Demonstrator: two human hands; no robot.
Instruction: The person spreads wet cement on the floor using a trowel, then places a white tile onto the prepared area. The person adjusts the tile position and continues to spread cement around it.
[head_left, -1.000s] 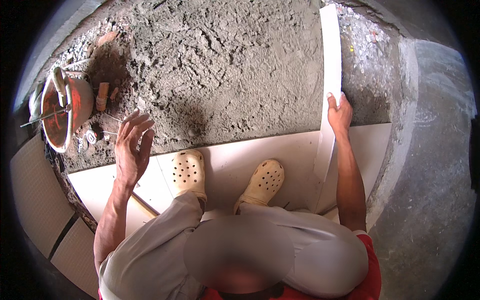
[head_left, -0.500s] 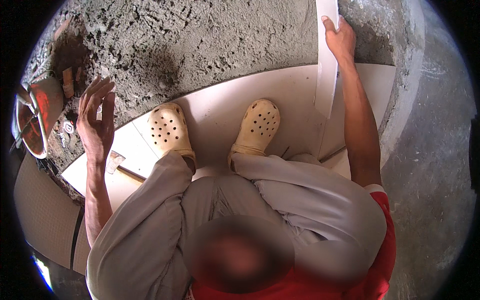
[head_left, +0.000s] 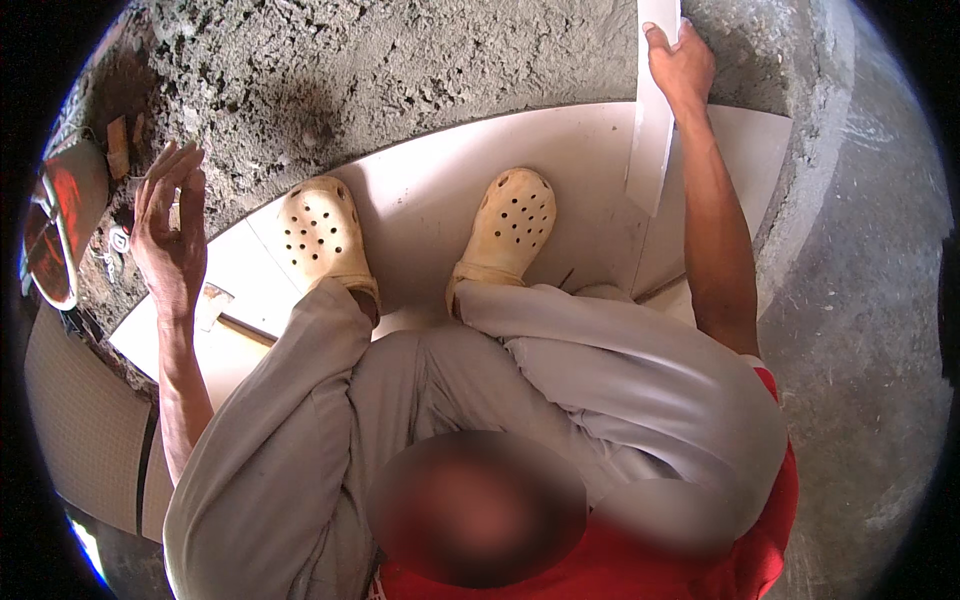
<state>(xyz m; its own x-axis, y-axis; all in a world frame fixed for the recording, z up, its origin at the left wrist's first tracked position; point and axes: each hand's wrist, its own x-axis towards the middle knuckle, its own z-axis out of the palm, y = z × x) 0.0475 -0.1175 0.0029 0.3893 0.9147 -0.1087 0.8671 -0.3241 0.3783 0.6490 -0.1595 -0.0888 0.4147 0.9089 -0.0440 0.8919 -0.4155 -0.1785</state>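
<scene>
My right hand (head_left: 685,70) grips the edge of a long white straightedge (head_left: 652,150), thumb on top. The bar's far part lies over rough grey wet mortar (head_left: 400,60) and runs out of view; its near end is over the pale tiles (head_left: 570,140). Held out at the left, my left hand (head_left: 168,240) is open and appears to hold nothing, its fingers loosely bent and the thumb apart. It is over the mortar's left edge, close to a bucket with a red inside (head_left: 55,240).
My cream clogs (head_left: 318,225) stand on the tiles. Beside my left forearm lies a wooden-handled tool (head_left: 245,330), partly hidden by my leg. Brick pieces (head_left: 118,145) sit behind the bucket. Larger tiles (head_left: 85,400) lie lower left; grey concrete floor (head_left: 850,350) stretches along the right.
The whole view has shifted, with tiles and clogs now higher in the picture. My left hand has moved slightly left, its fingers bending more. My right hand keeps its grip on the straightedge.
</scene>
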